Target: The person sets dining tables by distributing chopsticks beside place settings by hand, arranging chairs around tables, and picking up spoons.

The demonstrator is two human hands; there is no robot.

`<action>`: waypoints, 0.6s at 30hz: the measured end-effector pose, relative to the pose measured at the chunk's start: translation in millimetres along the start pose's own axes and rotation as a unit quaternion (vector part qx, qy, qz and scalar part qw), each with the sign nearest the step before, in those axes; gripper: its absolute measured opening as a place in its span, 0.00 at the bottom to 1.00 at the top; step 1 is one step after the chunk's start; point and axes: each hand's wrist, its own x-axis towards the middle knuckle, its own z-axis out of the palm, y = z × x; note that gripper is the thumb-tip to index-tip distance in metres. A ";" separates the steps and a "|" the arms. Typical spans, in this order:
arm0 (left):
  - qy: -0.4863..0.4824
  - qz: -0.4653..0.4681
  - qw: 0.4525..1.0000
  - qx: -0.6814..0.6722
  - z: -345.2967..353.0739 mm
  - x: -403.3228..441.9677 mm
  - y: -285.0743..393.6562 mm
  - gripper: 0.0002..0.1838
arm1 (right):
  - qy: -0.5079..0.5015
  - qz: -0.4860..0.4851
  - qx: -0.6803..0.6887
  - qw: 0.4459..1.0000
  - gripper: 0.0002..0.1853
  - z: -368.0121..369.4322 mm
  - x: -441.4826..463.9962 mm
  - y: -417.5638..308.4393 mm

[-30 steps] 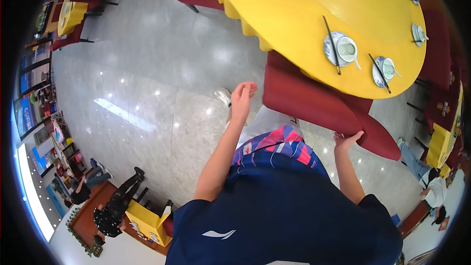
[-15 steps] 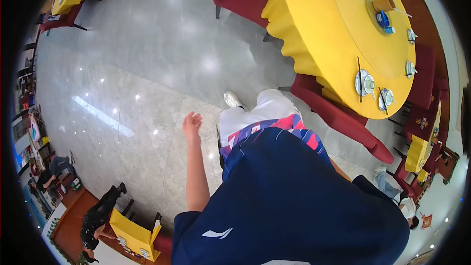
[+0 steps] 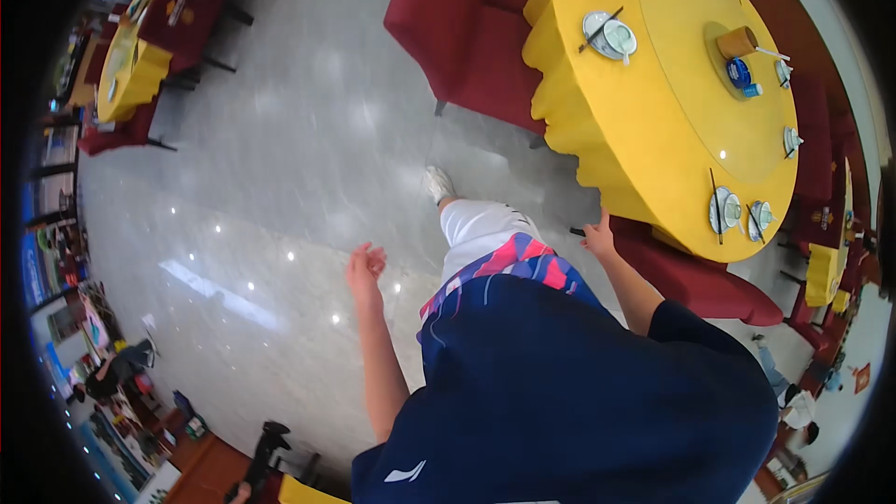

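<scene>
Floor, glossy and grey (image 3: 271,187), lies below the loosely curled, empty fingers of our left hand (image 3: 365,271). Beyond and right of them we see a maroon chair (image 3: 467,37). Our right hand (image 3: 599,238) holds nothing that we can see, its fingers partly spread, index outstretched near the yellow-clothed round worktop (image 3: 644,177); we cannot tell whether they touch. Just right of these fingers stands another maroon chair (image 3: 695,282); farther right, a porcelain bowl (image 3: 733,212) sits on the worktop.

The tablecloth (image 3: 611,121) is yellow, the chairs (image 3: 457,28) dark red, the floor (image 3: 280,131) grey, the shirt (image 3: 579,392) navy.
</scene>
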 end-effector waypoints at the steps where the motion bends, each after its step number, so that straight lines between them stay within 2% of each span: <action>1: -0.002 -0.018 0.999 0.046 3.3 13.9 12.2 0.19 | 0.004 0.021 -0.025 0.999 0.47 21.8 13.9 -14.0; 5: -0.012 -0.084 0.979 0.186 20.3 59.5 49.3 0.17 | -0.040 0.092 -0.033 0.994 0.48 103.1 46.9 -90.5; 9: -0.038 -0.067 0.967 0.244 27.7 125.5 102.4 0.16 | -0.122 -0.046 -0.017 0.991 0.42 175.6 83.4 -187.3; 11: -0.038 -0.051 0.970 0.236 39.6 149.5 126.5 0.15 | -0.161 -0.028 0.037 0.986 0.35 194.3 91.3 -249.1; 13: -0.041 -0.061 0.971 0.225 51.2 183.8 144.0 0.14 | -0.239 0.006 0.099 0.966 0.29 206.2 100.8 -307.1; 14: -0.040 -0.071 0.973 0.215 54.6 201.9 152.7 0.13 | -0.234 0.012 0.106 0.966 0.29 210.7 105.3 -331.0; 16: -0.081 -0.075 0.967 0.229 67.5 239.0 166.3 0.13 | -0.271 0.128 0.256 0.919 0.29 228.3 111.7 -370.9; 17: -0.117 -0.079 0.962 0.234 74.9 257.3 172.9 0.12 | -0.268 0.135 0.268 0.916 0.29 240.5 111.7 -384.8; 18: -0.149 -0.071 0.957 0.237 85.3 274.2 179.7 0.12 | -0.262 0.204 0.369 0.868 0.32 250.3 113.0 -397.8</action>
